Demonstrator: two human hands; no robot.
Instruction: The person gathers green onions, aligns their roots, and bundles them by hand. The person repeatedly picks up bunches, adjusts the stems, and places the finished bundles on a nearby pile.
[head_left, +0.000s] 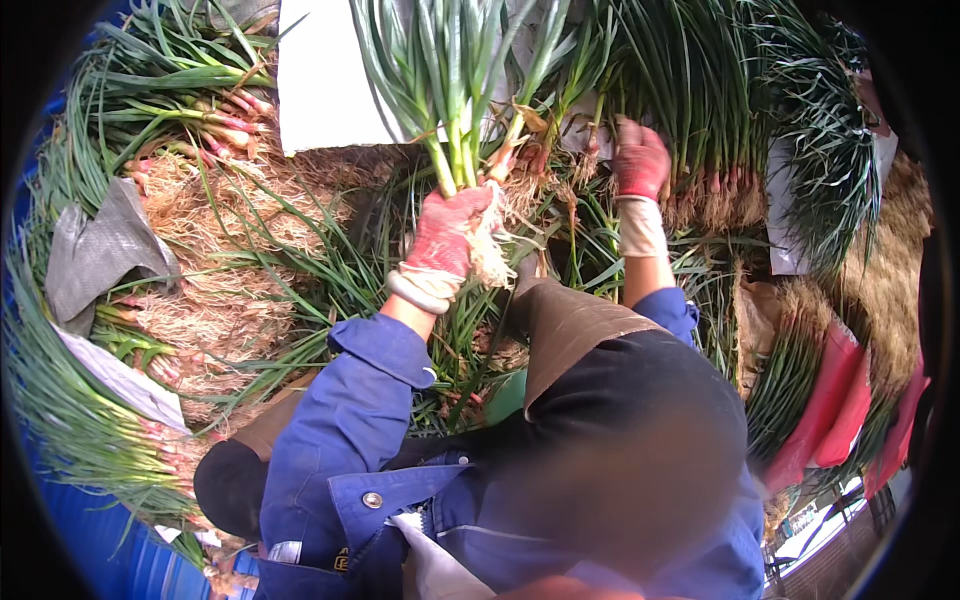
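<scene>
My left hand (454, 225), in a red-coated glove with a pale cuff, is closed around the lower stems of a small bunch of green allium plants (461, 105). Their leaves point away from me, and pale roots (491, 259) hang out beside the glove. Farther forward on the right is my right hand (641, 157), in a matching glove, its fingers curled and slightly blurred. It is beside a row of upright-lying allium plants (709, 112); whether it grips a stem is unclear. Between the hands, loose rooted plants (525, 165) lie near a white sheet (322, 82).
On the left, heaped plants with tangled roots (225, 300) lie around a grey woven cloth (112, 247). Blue corrugated material (135, 551) borders that side. Bundles (787, 367) with red wraps (817, 412) stand at right. Loose leaves (360, 277) cover the ground near my legs.
</scene>
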